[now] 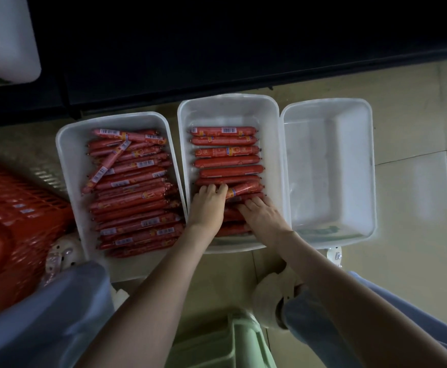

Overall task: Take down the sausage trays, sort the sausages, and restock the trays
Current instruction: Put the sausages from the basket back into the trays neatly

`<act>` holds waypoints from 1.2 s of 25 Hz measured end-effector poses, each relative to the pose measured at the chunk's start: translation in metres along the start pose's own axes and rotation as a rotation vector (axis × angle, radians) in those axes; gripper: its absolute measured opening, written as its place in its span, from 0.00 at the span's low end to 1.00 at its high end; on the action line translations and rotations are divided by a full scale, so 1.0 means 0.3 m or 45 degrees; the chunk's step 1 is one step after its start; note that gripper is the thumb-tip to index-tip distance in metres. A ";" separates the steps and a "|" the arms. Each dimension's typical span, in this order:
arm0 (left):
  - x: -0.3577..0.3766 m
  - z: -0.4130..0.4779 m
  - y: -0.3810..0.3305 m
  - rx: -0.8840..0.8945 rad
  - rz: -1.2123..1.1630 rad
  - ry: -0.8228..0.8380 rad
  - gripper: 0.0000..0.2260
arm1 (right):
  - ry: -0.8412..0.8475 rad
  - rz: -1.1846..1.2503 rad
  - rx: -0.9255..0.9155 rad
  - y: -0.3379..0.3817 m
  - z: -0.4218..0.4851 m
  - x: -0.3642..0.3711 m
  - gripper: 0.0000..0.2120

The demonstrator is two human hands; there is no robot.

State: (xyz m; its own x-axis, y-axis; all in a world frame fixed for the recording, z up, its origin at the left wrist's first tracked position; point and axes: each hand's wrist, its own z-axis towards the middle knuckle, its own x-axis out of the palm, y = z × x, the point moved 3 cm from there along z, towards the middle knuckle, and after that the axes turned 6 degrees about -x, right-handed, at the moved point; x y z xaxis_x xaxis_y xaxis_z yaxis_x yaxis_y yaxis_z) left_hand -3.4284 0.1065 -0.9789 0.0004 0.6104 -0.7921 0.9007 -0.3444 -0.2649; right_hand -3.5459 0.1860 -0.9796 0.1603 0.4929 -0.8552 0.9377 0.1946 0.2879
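Observation:
Three white trays lie side by side on the floor. The left tray is packed with thin red sausages, a few lying crosswise on top. The middle tray holds a neat row of thicker red sausages. The right tray has nothing in it. Both hands are in the near half of the middle tray. My left hand has its fingers curled over the left end of a tilted sausage. My right hand rests with its fingers flat on the sausages just below, which it partly hides.
A red plastic basket stands at the left. A dark shelf base runs along the back, with a white bin at the top left. A pale green crate sits between my knees, and my shoe is near the middle tray.

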 end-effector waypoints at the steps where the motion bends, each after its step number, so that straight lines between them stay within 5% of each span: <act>1: 0.001 -0.002 0.004 -0.009 -0.009 -0.028 0.17 | -0.014 -0.036 0.000 -0.003 0.012 -0.004 0.18; 5: 0.025 -0.027 -0.010 0.003 0.073 -0.061 0.20 | -0.140 -0.254 -0.094 0.001 -0.005 -0.021 0.08; 8: 0.060 -0.063 -0.009 0.109 0.101 0.110 0.23 | -0.235 -0.228 0.035 0.009 -0.017 -0.011 0.18; 12: 0.102 -0.112 -0.020 0.183 0.118 0.231 0.28 | 0.106 -0.029 0.282 0.021 -0.013 0.030 0.38; 17: -0.027 -0.140 -0.065 0.003 0.148 0.202 0.24 | 0.204 0.043 0.271 0.075 -0.031 -0.103 0.29; 24: -0.737 -0.320 -0.072 -0.072 0.067 -0.271 0.16 | -0.403 0.126 0.258 0.358 0.018 -0.733 0.30; 30: -1.273 -0.786 0.211 -0.167 0.145 -0.746 0.15 | -0.836 0.155 0.022 0.829 0.021 -1.179 0.26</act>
State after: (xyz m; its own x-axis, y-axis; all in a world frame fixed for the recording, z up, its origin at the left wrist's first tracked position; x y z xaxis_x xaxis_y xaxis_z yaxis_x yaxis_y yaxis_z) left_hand -3.2692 0.0198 -0.5636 -0.1057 0.0679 -0.9921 0.9551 -0.2708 -0.1203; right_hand -3.3675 0.0548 -0.6081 0.4148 -0.1088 -0.9034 0.9048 0.1541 0.3969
